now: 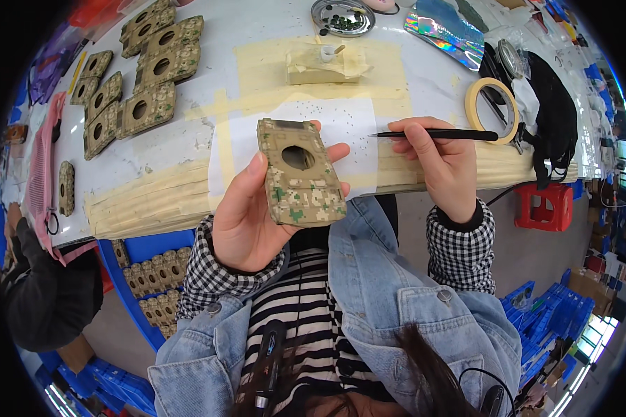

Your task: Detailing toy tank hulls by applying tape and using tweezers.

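My left hand [247, 215] holds up a flat camouflage-patterned case [300, 174] with a round hole near its top, its decorated face toward me. My right hand [442, 163] grips a thin black stick tool [438, 133] like a pen, its tip pointing left just beside the case. Under both hands lies a white sheet [348, 128] sprinkled with tiny beads, on a table edge [146, 201] wrapped in yellowish masking tape.
Several similar camouflage cases [146, 76] lie in rows at the table's far left, more in a blue bin [153, 285] below. A round metal dish of dark beads [342, 17], a taped block with a small cup [325, 62], a tape roll [492, 110], a red stool [544, 206].
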A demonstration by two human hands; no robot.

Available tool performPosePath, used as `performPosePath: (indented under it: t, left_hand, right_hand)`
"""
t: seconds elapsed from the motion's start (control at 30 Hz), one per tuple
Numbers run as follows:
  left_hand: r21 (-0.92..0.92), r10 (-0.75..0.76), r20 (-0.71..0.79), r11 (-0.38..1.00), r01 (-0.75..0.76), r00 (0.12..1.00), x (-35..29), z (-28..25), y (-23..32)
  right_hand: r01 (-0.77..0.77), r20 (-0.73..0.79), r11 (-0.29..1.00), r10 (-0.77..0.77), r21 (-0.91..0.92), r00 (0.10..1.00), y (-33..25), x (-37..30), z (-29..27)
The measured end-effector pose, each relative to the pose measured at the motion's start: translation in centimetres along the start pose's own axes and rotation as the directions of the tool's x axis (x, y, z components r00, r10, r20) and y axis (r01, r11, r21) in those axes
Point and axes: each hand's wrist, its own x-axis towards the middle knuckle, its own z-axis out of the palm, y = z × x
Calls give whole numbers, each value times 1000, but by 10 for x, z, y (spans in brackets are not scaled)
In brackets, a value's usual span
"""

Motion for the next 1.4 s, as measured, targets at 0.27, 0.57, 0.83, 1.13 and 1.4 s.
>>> performPosePath:
  t: [0.27,0.57,0.83,1.13,1.4]
  left_hand:
    - [-40,5,-29,999,-6,1000,-1,0,-1]
    - [-56,0,-4,998,0,1000,-1,-2,0]
    - [-54,-3,14,999,4,1000,-1,-3,0]
    - [-68,-4,25,998,6,1000,-1,-4,0]
    - [-226,5,56,974,7,998,-1,-5,1]
  right_hand:
    - [32,15,997,-31,-66,999,2,0,-1]
    - [32,11,997,-31,-65,999,2,0,0]
    - [34,7,996,-34,-82,999,1,0,0]
    - [31,-5,999,-31,-20,1000,-2,0,-2]
    - [214,-7,976,-213,46,977,-39,1,8]
